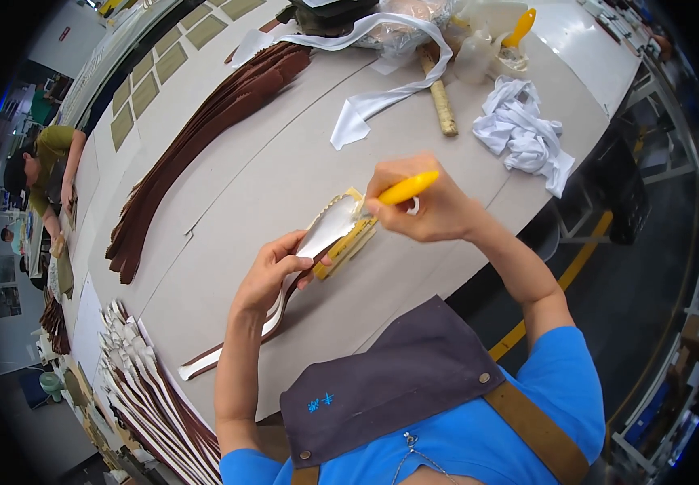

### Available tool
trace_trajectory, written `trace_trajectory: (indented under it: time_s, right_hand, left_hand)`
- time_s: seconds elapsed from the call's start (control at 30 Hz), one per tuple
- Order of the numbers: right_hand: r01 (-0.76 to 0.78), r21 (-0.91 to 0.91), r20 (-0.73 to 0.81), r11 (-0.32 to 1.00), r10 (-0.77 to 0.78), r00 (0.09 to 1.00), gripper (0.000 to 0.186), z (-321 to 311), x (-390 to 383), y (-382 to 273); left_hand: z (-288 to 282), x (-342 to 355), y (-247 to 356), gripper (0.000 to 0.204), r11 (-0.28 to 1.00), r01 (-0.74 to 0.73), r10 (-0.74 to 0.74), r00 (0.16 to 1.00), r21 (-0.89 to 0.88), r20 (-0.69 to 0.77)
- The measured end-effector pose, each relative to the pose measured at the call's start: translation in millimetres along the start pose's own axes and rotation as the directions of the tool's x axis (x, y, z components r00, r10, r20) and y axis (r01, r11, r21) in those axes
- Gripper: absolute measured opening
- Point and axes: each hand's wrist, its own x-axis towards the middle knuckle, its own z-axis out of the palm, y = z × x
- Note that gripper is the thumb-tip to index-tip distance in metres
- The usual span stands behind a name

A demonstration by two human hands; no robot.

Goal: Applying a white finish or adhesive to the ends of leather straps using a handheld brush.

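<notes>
My left hand (269, 273) pinches a long brown leather-like strap (333, 224) by its wide, scalloped end, thumb on the white side. That white side faces up, and the narrow tail trails toward the lower left across the table. Under the wide end sits a yellow block (348, 252), partly covered by the strap. Closed around a yellow-handled brush (408, 187), my right hand (426, 206) has the brush tip at the strap's scalloped edge. My fingers partly hide the tip, and I cannot tell what is on it.
Brown strips (196, 145) lie stacked at the far left; more white-faced straps (143, 368) pile at near left. A hammer-like tool (442, 105), white cloth (523, 133) and a tub with another yellow-handled brush (513, 56) stand at the back. Another person (54, 162) works at far left.
</notes>
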Motion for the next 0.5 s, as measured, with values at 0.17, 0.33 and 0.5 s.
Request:
trace_trajectory:
  time_s: [0.17, 0.33, 0.5]
  right_hand:
    - [-0.002, -0.014, 0.062, 1.0, 0.003, 0.998, 0.008, 6, -1, 0]
    - [-0.056, 0.017, 0.078, 0.998, 0.054, 0.995, 0.011, 6, 0, 2]
    - [-0.27, 0.218, 0.156, 0.938, 0.24, 0.958, 0.017, 16, 10, 3]
  left_hand:
    - [2, 0, -2, 0.048, 1.0, -0.005, 0.005, 1.0, -0.007, 0.008]
    - [5, 0, 0, 0.047, 1.0, 0.003, -0.003, 1.0, -0.001, -0.002]
    - [15, 2, 1, 0.047, 0.996, -0.012, 0.011, 1.0, 0.09, 0.01]
